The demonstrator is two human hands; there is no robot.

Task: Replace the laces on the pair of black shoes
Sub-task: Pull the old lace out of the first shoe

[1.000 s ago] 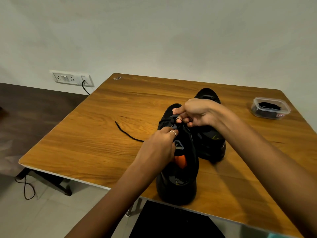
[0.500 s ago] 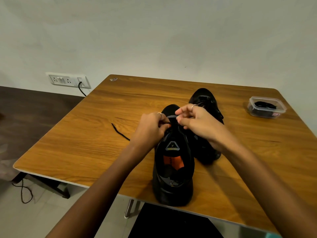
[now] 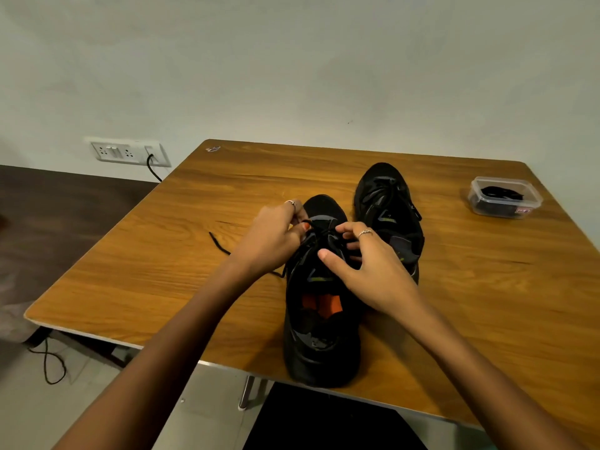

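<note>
Two hands on near shoe (image 3: 319, 319) | left hand (image 3: 272, 238) – right hand (image 3: 367, 267) pinch lace (image 3: 319, 229)

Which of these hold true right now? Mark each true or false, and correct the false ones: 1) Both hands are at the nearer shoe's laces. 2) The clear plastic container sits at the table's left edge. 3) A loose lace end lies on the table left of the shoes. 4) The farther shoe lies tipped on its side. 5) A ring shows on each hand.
1) True: the left hand and right hand both work the lace on the nearer shoe.
2) False: the container sits near the table's right edge.
3) True: the lace end trails there.
4) False: the farther shoe stands upright on its sole.
5) True.
</note>
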